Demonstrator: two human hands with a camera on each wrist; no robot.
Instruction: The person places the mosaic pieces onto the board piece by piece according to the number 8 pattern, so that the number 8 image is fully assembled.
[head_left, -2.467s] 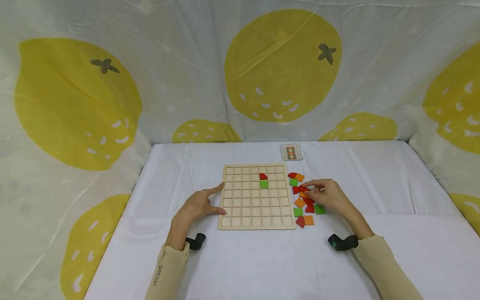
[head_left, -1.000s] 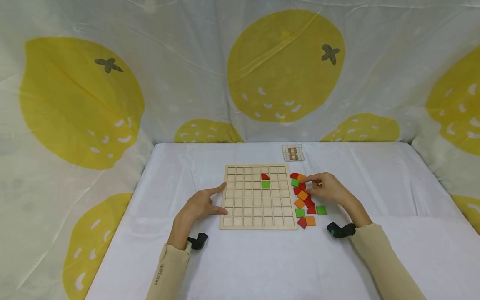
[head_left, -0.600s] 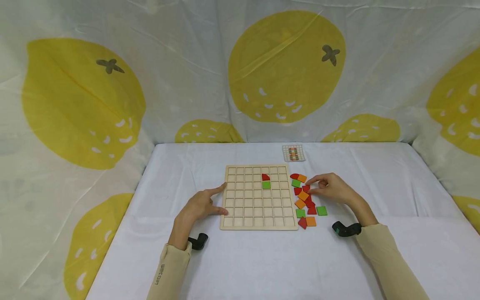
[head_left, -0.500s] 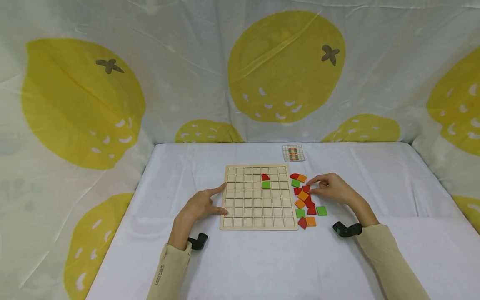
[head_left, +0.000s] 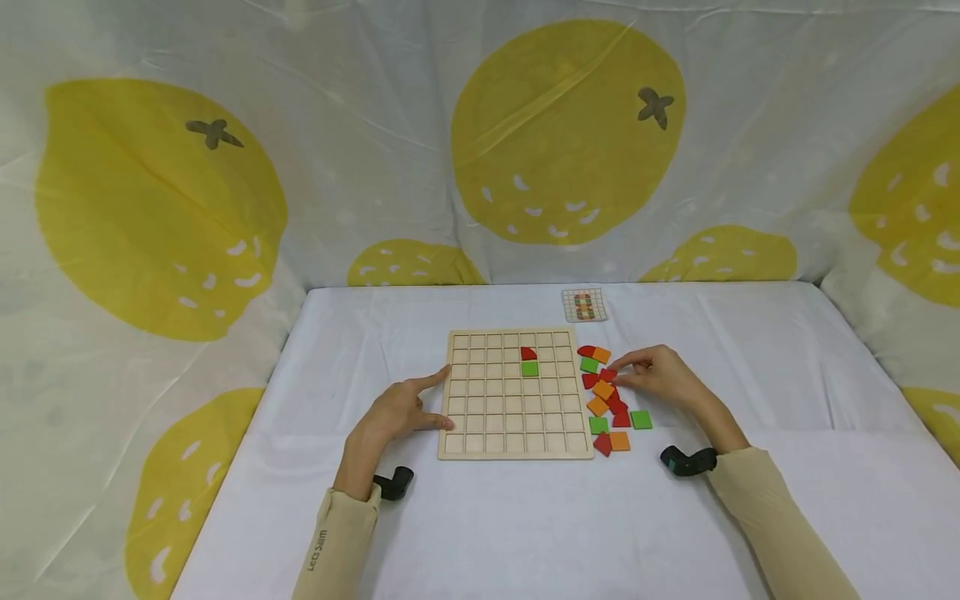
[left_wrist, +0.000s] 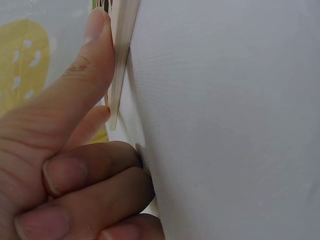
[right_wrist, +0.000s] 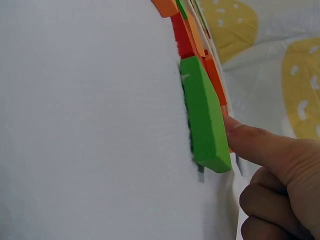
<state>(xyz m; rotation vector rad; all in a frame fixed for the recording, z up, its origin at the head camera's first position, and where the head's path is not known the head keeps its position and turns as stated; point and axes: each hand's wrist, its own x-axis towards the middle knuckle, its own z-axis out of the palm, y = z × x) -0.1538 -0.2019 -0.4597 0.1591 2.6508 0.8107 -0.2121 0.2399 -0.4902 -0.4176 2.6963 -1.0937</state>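
Observation:
A wooden grid board (head_left: 495, 408) lies flat in the middle of the head view. Set in two of its cells are a red quarter-circle tile (head_left: 528, 354) and, just below, a green square tile (head_left: 530, 369). My left hand (head_left: 399, 410) touches the board's left edge with extended thumb and index finger; the left wrist view shows its other fingers curled. To the right of the board, my right hand (head_left: 658, 375) pinches a small red tile (head_left: 608, 375) between thumb and index finger, low over the loose pile. Its fingertips are hidden behind a green tile (right_wrist: 205, 115) in the right wrist view.
Loose red, orange and green tiles lie along the board's right side, some overlapping, such as an orange square (head_left: 618, 441) and a green square (head_left: 641, 419). A small pattern card (head_left: 583, 305) lies behind the board. A lemon-print cloth (head_left: 337, 167) hangs behind the table.
My right hand has shifted a red tile about within the pile and turned it. An orange tile once partly covered by the fingers now shows fully. The left hand stays at the board's edge.

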